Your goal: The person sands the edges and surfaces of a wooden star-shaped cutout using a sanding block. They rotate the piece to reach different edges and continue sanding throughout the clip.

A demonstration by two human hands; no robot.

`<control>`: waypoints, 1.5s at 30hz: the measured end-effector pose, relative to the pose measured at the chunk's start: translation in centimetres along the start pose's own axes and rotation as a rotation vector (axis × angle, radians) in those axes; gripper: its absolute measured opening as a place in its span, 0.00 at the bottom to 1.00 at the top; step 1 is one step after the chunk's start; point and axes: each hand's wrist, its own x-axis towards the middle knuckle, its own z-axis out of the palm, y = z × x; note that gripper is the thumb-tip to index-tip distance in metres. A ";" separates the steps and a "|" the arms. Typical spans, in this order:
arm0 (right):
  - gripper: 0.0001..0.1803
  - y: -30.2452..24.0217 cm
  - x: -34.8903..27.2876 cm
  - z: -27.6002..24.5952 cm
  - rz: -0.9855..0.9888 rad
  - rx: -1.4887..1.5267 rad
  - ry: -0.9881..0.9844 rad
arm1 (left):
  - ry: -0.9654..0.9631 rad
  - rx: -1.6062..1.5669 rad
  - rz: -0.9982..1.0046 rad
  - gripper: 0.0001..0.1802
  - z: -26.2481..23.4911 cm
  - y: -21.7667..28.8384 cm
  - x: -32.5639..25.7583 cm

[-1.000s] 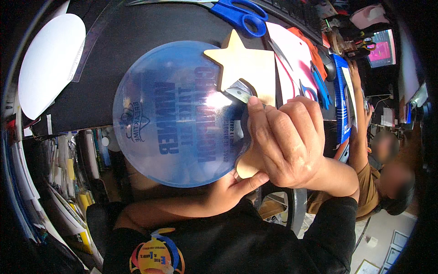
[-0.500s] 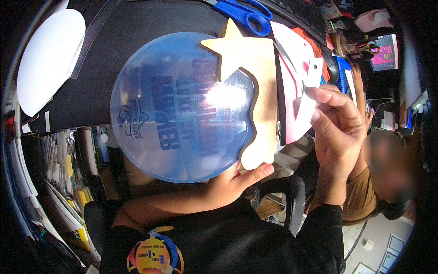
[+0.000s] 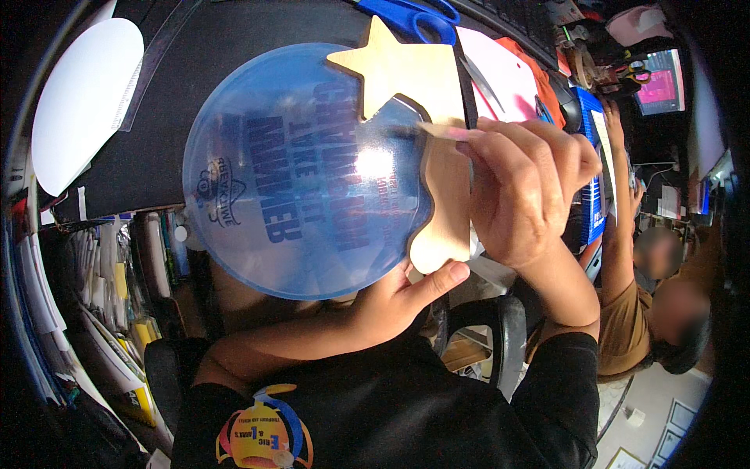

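My left hand (image 3: 398, 301) holds a round translucent blue disc (image 3: 289, 180) with dark print from below, with the thumb pressed on the lower end of a pale wooden star-topped cutout (image 3: 406, 70) that lies behind the disc's right edge. My right hand (image 3: 523, 184) is at the right edge of the disc. Its fingertips pinch a small clear strip, probably tape (image 3: 441, 129), against the seam between disc and wood. Both hands are raised close to the camera above a black table (image 3: 195, 55).
Blue-handled scissors (image 3: 414, 16) lie at the table's far edge, with pink and white paper sheets (image 3: 508, 78) to their right. A white paper circle (image 3: 82, 102) lies at left. Another person (image 3: 633, 297) sits at right near a lit screen (image 3: 660, 82). Shelves of papers (image 3: 101, 313) lie below left.
My right hand pressed on the disc, pulled away to the right with a small strip, and has now come back to the disc's right edge. The disc has tilted slightly.
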 end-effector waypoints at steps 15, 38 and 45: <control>0.28 -0.9 0.9 -0.1 -0.243 0.102 -0.084 | 0.018 0.060 0.165 0.28 0.1 0.3 0.1; 0.33 -2.3 3.3 0.7 -0.243 0.128 -0.143 | -0.069 0.337 0.237 0.24 -1.3 -0.2 0.4; 0.34 -2.7 3.6 0.3 -0.185 0.150 -0.206 | -0.073 0.394 0.253 0.23 -1.7 0.0 0.4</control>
